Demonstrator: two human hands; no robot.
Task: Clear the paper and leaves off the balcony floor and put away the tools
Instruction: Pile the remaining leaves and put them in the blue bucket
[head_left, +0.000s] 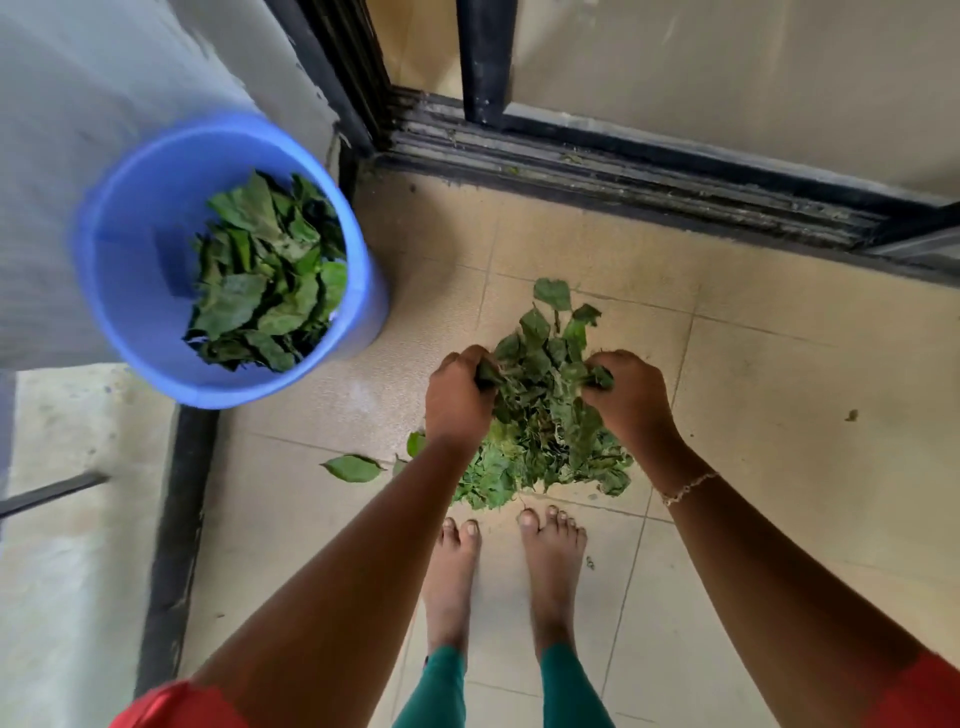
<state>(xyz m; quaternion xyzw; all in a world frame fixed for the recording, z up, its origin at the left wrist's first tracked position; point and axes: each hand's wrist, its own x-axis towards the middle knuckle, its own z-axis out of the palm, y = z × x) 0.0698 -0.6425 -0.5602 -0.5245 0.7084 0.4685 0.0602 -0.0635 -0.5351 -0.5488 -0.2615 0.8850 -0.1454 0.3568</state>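
From the head camera, a person is standing on the tan tiled floor (779, 395) and bending over a pile of leaves (545, 431). The pile of leaves is lying on the floor just in front of the bare feet (553, 561), and both hands are digging into it. The left hand (457, 395) is curling its fingers round a bunch of leaves on the left side of the pile. The right hand (631, 395) is doing the same on the right side, its fingers closing tight on green leaves (a thin bracelet (688, 488) is hanging on that wrist). The two hands are facing each other with the heap between them. A blue bucket (130, 291) is sitting up and to the left, well apart from the pile, next to a grey wall (78, 104), and it is looking a bit blurry. The leaves in the bucket (265, 291) are covering its bottom. One loose leaf (350, 467) is lying flat on the floor just left of the left arm. A dark door track (623, 176) is running along the far edge of the floor.
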